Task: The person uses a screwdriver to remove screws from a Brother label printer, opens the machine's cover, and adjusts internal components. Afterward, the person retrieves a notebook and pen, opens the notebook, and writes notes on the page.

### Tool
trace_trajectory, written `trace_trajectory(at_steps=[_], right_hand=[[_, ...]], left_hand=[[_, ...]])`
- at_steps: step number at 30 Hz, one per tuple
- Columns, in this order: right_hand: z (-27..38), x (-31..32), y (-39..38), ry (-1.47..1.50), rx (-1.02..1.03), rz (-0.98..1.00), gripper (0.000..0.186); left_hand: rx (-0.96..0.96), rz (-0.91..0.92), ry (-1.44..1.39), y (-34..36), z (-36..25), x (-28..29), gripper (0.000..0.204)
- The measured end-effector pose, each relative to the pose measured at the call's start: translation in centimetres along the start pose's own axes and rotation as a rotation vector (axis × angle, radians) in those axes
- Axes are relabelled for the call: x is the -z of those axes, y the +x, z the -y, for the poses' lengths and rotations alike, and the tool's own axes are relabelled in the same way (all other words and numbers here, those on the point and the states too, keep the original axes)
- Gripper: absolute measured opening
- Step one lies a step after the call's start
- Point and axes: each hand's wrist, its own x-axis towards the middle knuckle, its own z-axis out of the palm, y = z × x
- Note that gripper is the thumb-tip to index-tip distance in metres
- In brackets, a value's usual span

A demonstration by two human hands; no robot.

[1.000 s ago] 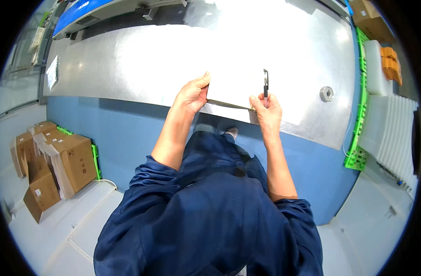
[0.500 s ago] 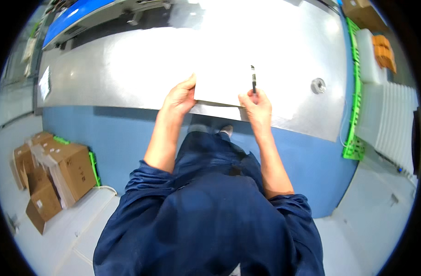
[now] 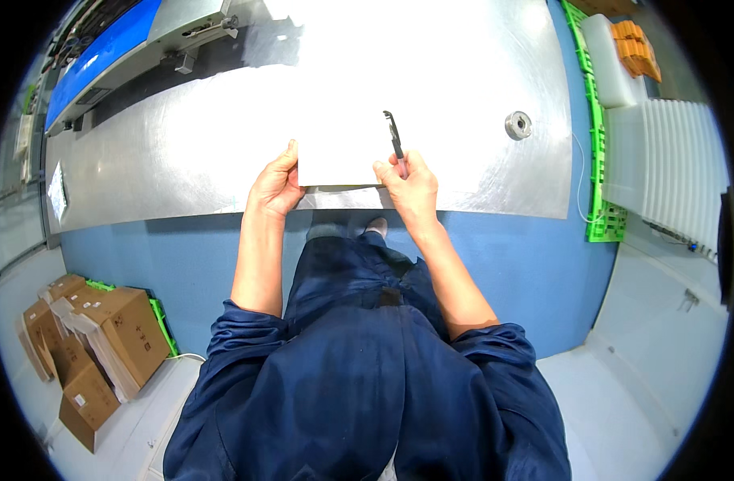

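The white sheet (image 3: pixel 347 144) lies flat on the metal counter (image 3: pixel 166 168), and glare washes out its far edge, so where the sheet ends up there is hard to make out. Left hand (image 3: pixel 274 186) grips the sheet's near left corner, thumb on top, fingers curled under the edge and hidden. Right hand (image 3: pixel 409 186) sits at the near right corner, closed around a thin dark tool (image 3: pixel 395 138) that stands up and away from the knuckles over the sheet; its lower end disappears inside the fist, and the tip is too small to read. Whether the right hand also pinches the sheet, I cannot tell.

To the right on the counter, well apart from the hands, rests a small round metal piece (image 3: pixel 517 125). Beyond the counter's right end, a green crate (image 3: pixel 598 160) edge runs alongside white ribbed panels (image 3: pixel 663 160), with orange items (image 3: pixel 638 44) cut off near the rim. A blue machine (image 3: pixel 102 56) lines the far left, bent by the lens. Down on the floor at left, cardboard boxes (image 3: pixel 94 345) sit stacked. The person's blue jacket (image 3: pixel 359 385) blocks the floor below.
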Motion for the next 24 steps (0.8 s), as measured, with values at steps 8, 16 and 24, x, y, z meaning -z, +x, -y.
trace_trajectory(at_steps=[8,16,24], right_hand=[[-0.9,-0.5,-1.2,-0.365,0.532,-0.251,0.014],[-0.2,-1.3,-2.4,-0.493,0.679,-0.196,0.019],[1.1,-2.6,-3.6,-0.418,0.706,-0.119,0.036]], left_hand=[[-0.19,-0.071,0.3,0.2,1.2,-1.2,0.026],[-0.404,-0.111,0.45,-0.5,2.6,-1.7,0.026],[-0.381,-0.07,0.436,-0.7,2.7,-2.2,0.026]])
